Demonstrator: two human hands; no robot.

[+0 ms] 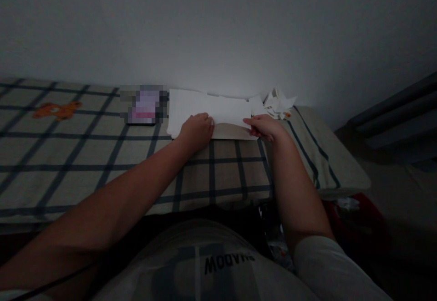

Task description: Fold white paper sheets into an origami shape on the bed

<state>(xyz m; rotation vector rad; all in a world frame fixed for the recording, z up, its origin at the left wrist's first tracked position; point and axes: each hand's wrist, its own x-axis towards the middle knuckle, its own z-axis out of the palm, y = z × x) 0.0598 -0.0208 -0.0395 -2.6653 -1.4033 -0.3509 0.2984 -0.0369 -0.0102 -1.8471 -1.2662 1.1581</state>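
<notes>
The white paper sheet (211, 109) lies at frame centre on the checked bedspread (85, 155), against the wall. Keep its near edge flat and aligned while pressing. Left hand (197, 130) rests fist-like on the sheet's lower left; right hand (262, 125) pinches its lower right edge. Both arms reach forward, extended.

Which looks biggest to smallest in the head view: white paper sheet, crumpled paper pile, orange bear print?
1. White paper sheet, clearly largest.
2 and 3. Orange bear print and crumpled paper pile look about alike; dim light and wide-angle edges make ranking them unsure.
</notes>
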